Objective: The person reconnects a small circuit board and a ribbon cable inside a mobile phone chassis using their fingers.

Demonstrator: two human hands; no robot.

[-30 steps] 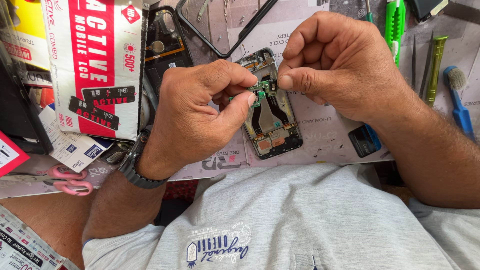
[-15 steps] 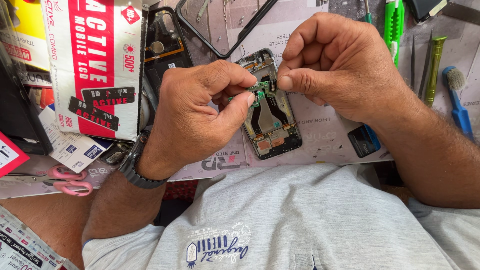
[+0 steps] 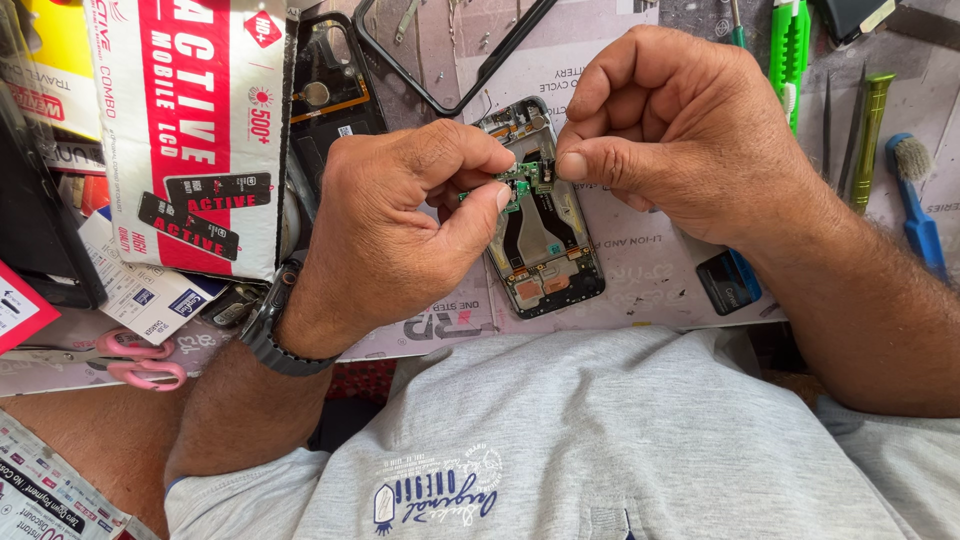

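Note:
A small green circuit board (image 3: 522, 181) is pinched between both my hands just above an opened phone body (image 3: 545, 245) lying on the work mat. My left hand (image 3: 400, 225) grips the board's left end between thumb and forefinger; a dark watch sits on that wrist. My right hand (image 3: 680, 130) is curled, its thumb and fingertips closed on the board's right end. The phone's inside shows flex cables and copper-coloured parts, partly hidden by my fingers.
A red and white box (image 3: 190, 130) stands at the left over a black phone back cover (image 3: 335, 95). A black phone frame (image 3: 450, 50) lies at the top. Pink-handled scissors (image 3: 135, 360), a green tool (image 3: 785, 50), tweezers (image 3: 830, 120) and a blue brush (image 3: 915, 200) lie around.

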